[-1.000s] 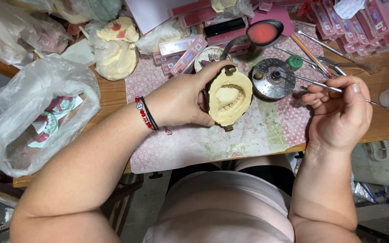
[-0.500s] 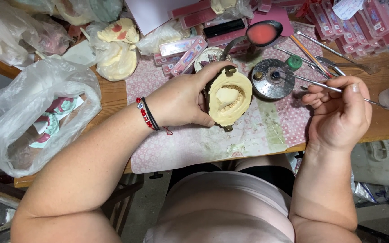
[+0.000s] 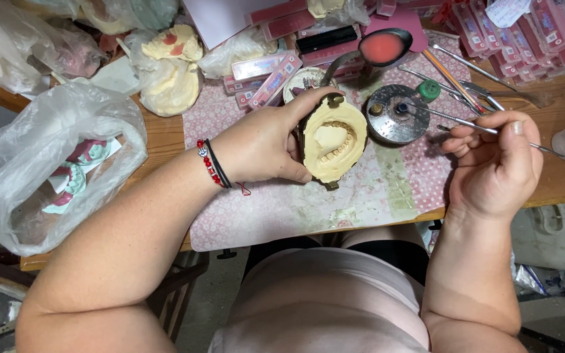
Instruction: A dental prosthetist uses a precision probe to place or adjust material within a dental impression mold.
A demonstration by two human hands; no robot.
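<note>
Head view: a dental plaster cast held over a cluttered workbench.

The left hand [image 3: 259, 144] is closed around the yellow plaster jaw cast [image 3: 333, 140], thumb over its top and fingers under, above the pink patterned mat [image 3: 282, 202]. The right hand [image 3: 495, 163] pinches a thin metal instrument [image 3: 452, 119] whose tip reaches the round metal dish [image 3: 397, 114]. The cast looks stiff, fairly heavy and brittle; best gripped by its thick base, clear of the teeth.

Cream plaster dental cast [image 3: 332, 140] with a horseshoe row of teeth, set in a dark metal frame, tilted face-up in the left hand [image 3: 259, 145], thin metal probe [image 3: 472, 124] (tip over a round tin) pinched in the right hand [image 3: 495, 163]
</note>
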